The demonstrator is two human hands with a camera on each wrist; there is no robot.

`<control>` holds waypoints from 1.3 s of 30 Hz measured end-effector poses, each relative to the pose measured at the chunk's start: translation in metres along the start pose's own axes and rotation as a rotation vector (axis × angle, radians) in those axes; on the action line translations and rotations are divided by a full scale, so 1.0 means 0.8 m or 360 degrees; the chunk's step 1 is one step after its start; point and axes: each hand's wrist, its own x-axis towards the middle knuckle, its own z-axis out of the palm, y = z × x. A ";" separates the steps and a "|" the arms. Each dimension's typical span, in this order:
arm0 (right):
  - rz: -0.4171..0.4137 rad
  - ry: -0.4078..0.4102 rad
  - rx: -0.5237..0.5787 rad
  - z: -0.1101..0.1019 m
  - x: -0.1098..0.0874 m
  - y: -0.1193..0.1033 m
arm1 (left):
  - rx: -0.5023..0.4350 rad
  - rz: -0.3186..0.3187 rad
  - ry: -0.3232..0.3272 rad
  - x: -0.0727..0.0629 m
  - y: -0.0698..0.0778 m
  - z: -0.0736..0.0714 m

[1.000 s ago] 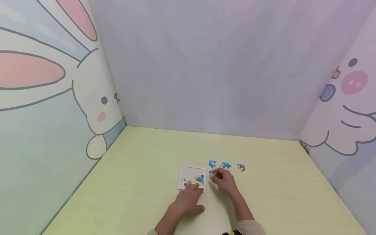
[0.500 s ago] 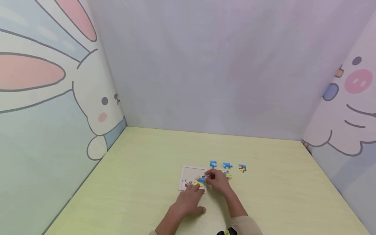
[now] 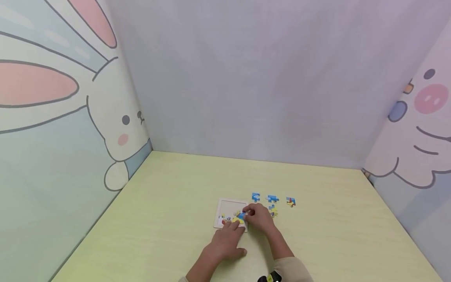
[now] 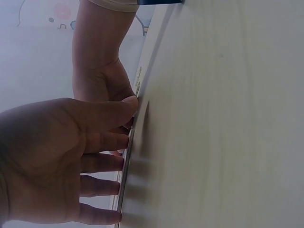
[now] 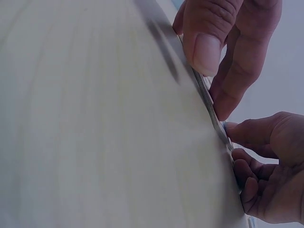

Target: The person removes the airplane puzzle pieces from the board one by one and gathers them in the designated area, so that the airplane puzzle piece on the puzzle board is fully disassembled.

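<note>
A smooth lavender-grey backdrop fills the 12 o'clock side, and a pale yellow-green, wood-grained tabletop spreads below it. At 9 o'clock stands a pale blue panel printed with a white cartoon rabbit; at 3 o'clock, a pale panel carries a white cartoon animal with a pink snout.

Near the tabletop's 6 o'clock edge lies a pale, flat, square puzzle frame with rounded corners. Taking that frame as the dial, the left hand sits at 6 o'clock, fingers straight and spread, their tips resting on the frame's near edge without gripping, the thumb held out towards 4 o'clock. The right hand is at 3 o'clock, fingers curled, thumb and forefinger pinching a small blue puzzle piece at the frame's right side; the fingertips hide most of it. A beige cloth sleeve covers the right forearm.

Inside the frame, multicoloured joined pieces fill part of the 6 o'clock half. A black-and-yellow device sits at the right cuff.

Four loose jigsaw pieces lie apart on the tabletop: a blue-and-white one towards 1 o'clock, a mostly blue one at 2, a blue, red and yellow one farther out between 2 and 3, and a yellow-and-blue one near 3, just beyond the right hand.
</note>
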 end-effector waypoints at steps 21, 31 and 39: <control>0.0063 0.0043 0.0048 0.003 0.000 -0.002 | -0.0026 -0.0001 0.0006 -0.005 0.003 -0.005; -0.0009 0.0067 0.0173 0.005 0.001 -0.002 | -0.0022 0.0000 0.0011 -0.004 0.003 -0.006; -0.0039 0.0053 0.0246 0.007 -0.002 0.002 | -0.0021 -0.0024 -0.0009 -0.005 0.003 -0.004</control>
